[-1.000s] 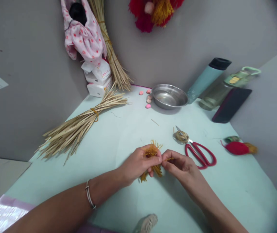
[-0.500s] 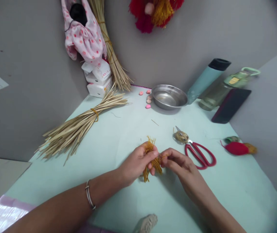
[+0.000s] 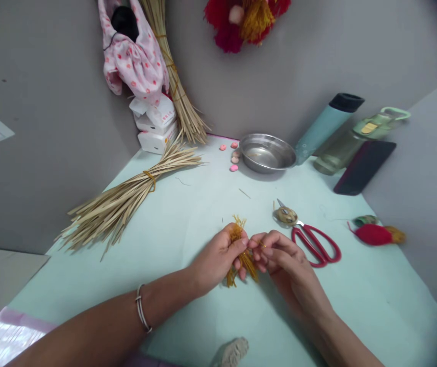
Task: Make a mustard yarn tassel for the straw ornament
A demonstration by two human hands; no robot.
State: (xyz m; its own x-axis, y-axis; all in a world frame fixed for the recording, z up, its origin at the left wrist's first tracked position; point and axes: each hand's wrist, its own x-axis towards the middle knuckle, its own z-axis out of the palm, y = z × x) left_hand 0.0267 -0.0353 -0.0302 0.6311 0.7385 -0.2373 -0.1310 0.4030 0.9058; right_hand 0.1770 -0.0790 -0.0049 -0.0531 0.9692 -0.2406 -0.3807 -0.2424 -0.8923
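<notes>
Over the middle of the table my left hand (image 3: 218,255) is closed round a mustard-yellow yarn tassel (image 3: 247,262). Its cut ends stick out above the thumb and hang below the fingers. Close on the right, my right hand (image 3: 289,260) pinches a thin yellow strand of yarn (image 3: 261,245) between thumb and fingers, its fingertips almost against the tassel. Red-handled scissors (image 3: 315,244) lie just beyond my right hand, a small tan bundle (image 3: 286,215) resting over their blades.
A tied bundle of straw strips (image 3: 137,188) lies at left. A steel bowl (image 3: 267,162), small pink beads (image 3: 234,167), a teal tumbler (image 3: 327,122), a green bottle (image 3: 350,145) and a dark phone (image 3: 365,168) stand behind. Red yarn (image 3: 373,233) lies right.
My right hand has shifted slightly and its fingers have curled closer together round the yellow strand. The left hand keeps its hold on the tassel, nearly still.
</notes>
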